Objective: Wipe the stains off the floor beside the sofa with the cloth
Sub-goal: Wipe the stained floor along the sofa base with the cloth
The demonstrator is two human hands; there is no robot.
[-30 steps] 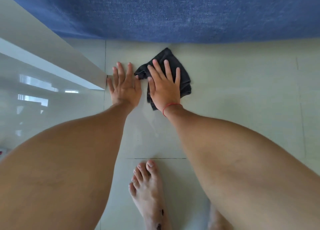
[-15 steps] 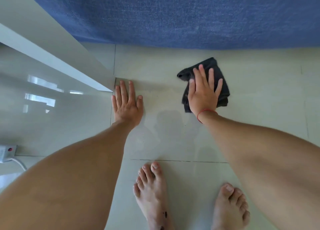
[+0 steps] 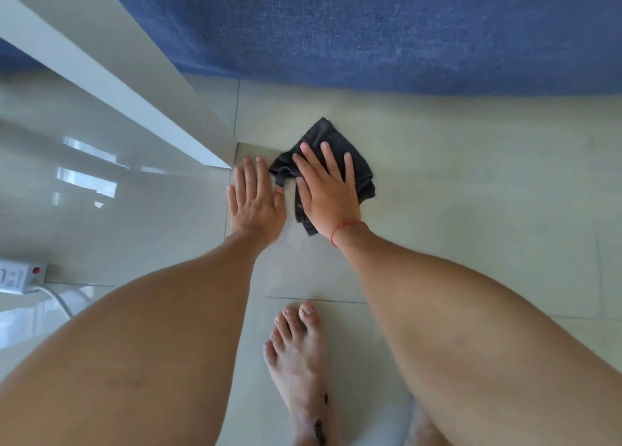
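A crumpled dark grey cloth lies on the pale tiled floor just in front of the blue sofa. My right hand, with a red string at the wrist, presses flat on the cloth with fingers spread. My left hand rests flat on the bare tile right beside it, its thumb close to the cloth's left corner. No stain stands out on the tile around the cloth.
A glossy white furniture panel runs diagonally at the left, its corner just above my left hand. A white power strip with a cable lies at the far left. My bare foot stands below the hands.
My right hand has slid the cloth back to the left, ending next to my left hand. The left hand stayed planted on the tile.
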